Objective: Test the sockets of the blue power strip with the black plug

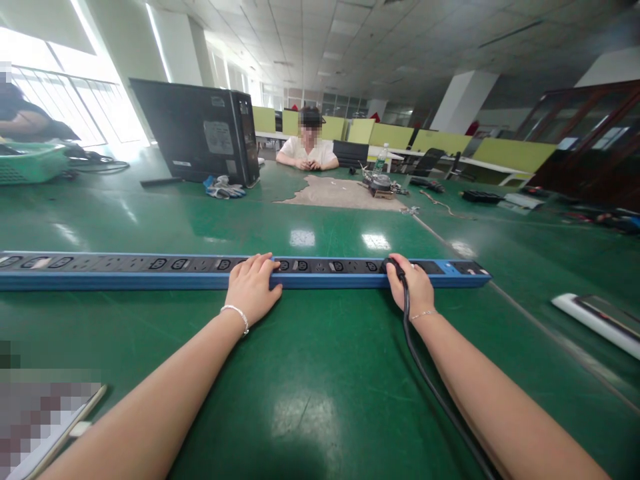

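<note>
A long blue power strip [330,281] with a black socket face lies across the green table. My left hand [253,283] rests over its middle, fingers on the top face and thumb toward the near side. Farther right, my right hand [413,283] grips a black plug [393,265] at the strip's sockets, thumb and fingers around it. How far the plug sits in a socket is hidden by the hand. From the plug, a black cable [417,360] runs down toward the bottom edge, beside my right forearm.
A black computer case [200,133] and gloves [224,187] stand beyond the strip. A person [307,150] sits across the table. A green basket [37,163] is at left, a bottle [381,159] farther back, a white device [597,327] at right.
</note>
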`<state>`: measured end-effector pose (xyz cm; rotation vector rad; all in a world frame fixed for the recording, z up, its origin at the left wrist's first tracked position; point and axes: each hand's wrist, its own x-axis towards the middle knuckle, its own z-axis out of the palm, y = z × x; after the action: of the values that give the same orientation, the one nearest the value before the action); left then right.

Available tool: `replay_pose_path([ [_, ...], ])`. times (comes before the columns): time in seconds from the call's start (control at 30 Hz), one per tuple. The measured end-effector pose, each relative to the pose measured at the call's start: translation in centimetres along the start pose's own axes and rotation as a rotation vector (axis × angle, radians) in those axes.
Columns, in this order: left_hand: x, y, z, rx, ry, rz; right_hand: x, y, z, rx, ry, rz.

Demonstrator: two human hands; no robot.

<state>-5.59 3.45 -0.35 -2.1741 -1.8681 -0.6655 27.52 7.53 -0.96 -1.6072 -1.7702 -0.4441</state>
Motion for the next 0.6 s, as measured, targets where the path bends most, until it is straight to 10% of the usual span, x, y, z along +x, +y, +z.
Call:
replay_pose_path([
  [0.6, 0.0, -0.1, 0.0, -0.008, 0.005, 0.011, -0.3, -0.3, 1.5, 0.096, 0.038, 0.131],
])
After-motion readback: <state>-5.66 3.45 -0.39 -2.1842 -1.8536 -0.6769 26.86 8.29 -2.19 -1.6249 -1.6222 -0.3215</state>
